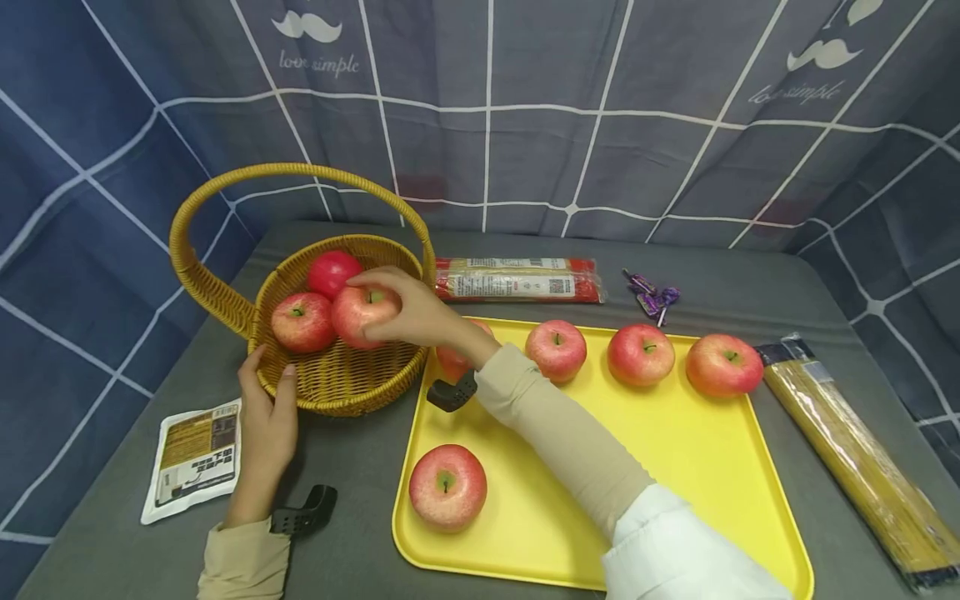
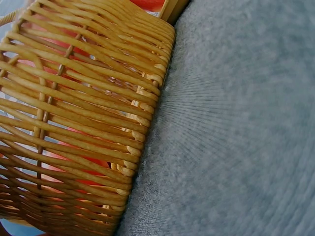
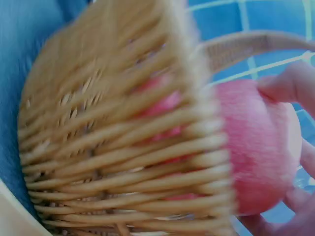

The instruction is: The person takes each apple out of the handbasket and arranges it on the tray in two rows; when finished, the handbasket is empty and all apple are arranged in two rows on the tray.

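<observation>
My right hand [image 1: 408,308] grips a red apple [image 1: 365,315] over the wicker basket [image 1: 360,406]; in the right wrist view this apple [image 3: 261,147] shows beyond the rim, with fingers around it. Inside the basket lie another apple [image 1: 302,322] and a smooth, deeper red round fruit [image 1: 333,273]. At the basket's near left side, my left hand [image 1: 268,425] touches the outside by the rim with extended fingers. The left wrist view has the woven wall [image 2: 83,118] close up, and no fingers appear there.
A yellow tray [image 1: 675,467] carries several apples [image 1: 447,487], one partly behind my right forearm. Red-ended noodle packs [image 1: 517,279] and purple candies [image 1: 651,296] lie behind it. A long noodle pack [image 1: 855,458] lies right, a white pouch [image 1: 193,460] left. The basket's handle [image 1: 300,170] arches high.
</observation>
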A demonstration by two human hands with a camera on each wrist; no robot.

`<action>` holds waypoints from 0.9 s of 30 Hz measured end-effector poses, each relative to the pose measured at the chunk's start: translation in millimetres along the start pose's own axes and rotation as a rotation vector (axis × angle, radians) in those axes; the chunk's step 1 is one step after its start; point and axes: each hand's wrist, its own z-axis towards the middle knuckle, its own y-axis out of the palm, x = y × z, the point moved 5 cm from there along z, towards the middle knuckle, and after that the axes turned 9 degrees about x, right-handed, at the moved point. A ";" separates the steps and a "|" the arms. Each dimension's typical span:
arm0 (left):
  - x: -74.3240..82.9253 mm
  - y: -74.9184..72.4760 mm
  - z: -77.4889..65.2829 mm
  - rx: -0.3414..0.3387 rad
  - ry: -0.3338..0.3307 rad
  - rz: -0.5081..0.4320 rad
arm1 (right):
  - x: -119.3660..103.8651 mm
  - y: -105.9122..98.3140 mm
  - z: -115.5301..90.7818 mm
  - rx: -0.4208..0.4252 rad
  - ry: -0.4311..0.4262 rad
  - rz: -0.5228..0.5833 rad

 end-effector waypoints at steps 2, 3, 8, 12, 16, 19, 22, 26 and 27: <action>0.1 -0.9 -0.4 0.003 0.002 -0.001 | -8.2 -10.9 -12.6 0.025 -0.035 0.058; 0.0 -1.1 -0.6 0.003 0.004 -0.003 | -13.0 -17.4 -20.7 0.030 -0.050 0.082; 0.0 -0.7 0.2 0.000 0.014 -0.009 | -31.4 -50.9 -70.1 0.023 -0.128 0.077; -0.6 -2.1 0.3 -0.006 0.010 -0.013 | -27.6 -69.1 -113.5 -0.037 -0.120 -0.019; -1.4 -2.3 -1.1 -0.003 0.011 -0.005 | -12.6 -79.4 -158.0 -0.103 -0.083 -0.139; -0.7 -1.2 -1.1 -0.006 0.020 -0.004 | -3.9 -85.0 -189.4 -0.136 -0.055 -0.207; 0.1 -0.7 -0.5 -0.008 0.021 -0.001 | 0.5 -88.3 -215.1 -0.153 -0.038 -0.236; 0.0 -1.1 -0.4 -0.009 0.007 0.006 | 1.2 -88.8 -239.7 -0.164 -0.021 -0.269; -0.1 -0.9 -0.6 -0.011 0.003 0.006 | 0.9 -88.2 -244.3 -0.167 -0.025 -0.283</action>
